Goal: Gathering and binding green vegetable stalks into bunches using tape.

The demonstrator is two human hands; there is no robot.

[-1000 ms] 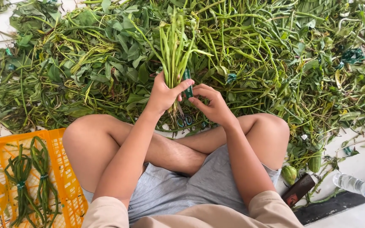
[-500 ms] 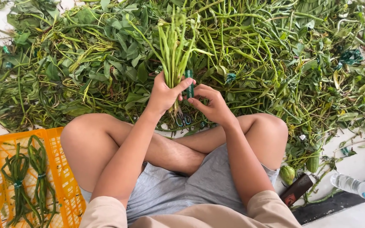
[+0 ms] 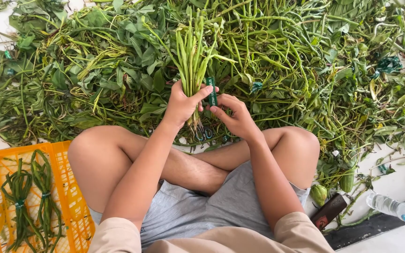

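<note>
Nearest to us, at the near left, sits an orange plastic crate (image 3: 71,197) with a lattice wall; inside lie two tied bundles of long beans (image 3: 31,199), folded over and cinched with green bands. At the near right we note a clear plastic bottle (image 3: 397,210) lying on its side and a dark flat object just left of it, too small to identify.

Between the crossed knees we hold the work. Our left hand (image 3: 180,104) is clenched around the lower part of an upright bunch of green stems (image 3: 192,51), cut ends pointing down toward the lap. Our right hand (image 3: 235,117) pinches a short green tape strip (image 3: 212,91) between thumb and fingertips, held touching the bunch just beside the left thumb.

Handling judgement: the bunch looks light; the stems seem springy and smooth-skinned, likely to splay or slide past one another if the grip loosens. The best hold appears to be low, near the cut ends, where the stems pack tightest. The tape looks thin, flexible and glossy, probably best taken by its edges.

Farther out, a wide heap of loose vines and leaves (image 3: 94,70) covers the pale floor (image 3: 394,178) from left to right: soft broad leaves, wiry tangled stems, some yellowing. A few green tape scraps lie among them at the far right.
</note>
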